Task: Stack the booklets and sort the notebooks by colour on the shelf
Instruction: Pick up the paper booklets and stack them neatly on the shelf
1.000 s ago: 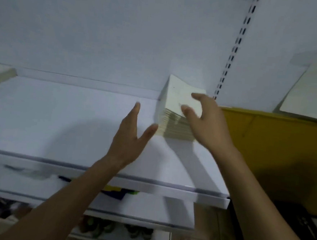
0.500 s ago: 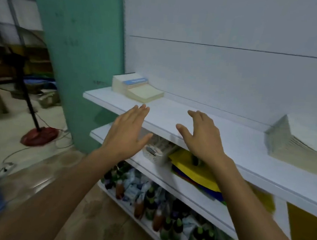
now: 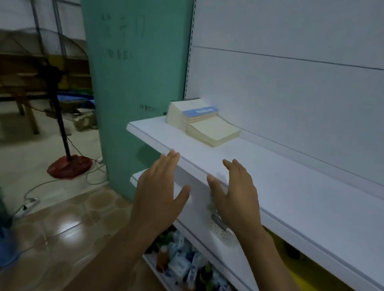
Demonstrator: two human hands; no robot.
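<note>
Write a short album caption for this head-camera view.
Left hand and right hand, both open, hover at the edge of the white shelf, near stacked booklets.

The head is turning further left along the shelf (image 3: 296, 198), and the tall stack that the right hand (image 3: 235, 193) was gripping a second ago is now out of the frame. The booklet piles (image 3: 201, 121) at the shelf's left end are moving from upper left to upper centre and looming larger. Both hands, the left hand (image 3: 158, 193) included, are travelling empty with fingers spread, crossing the shelf's front edge at centre frame.
</note>
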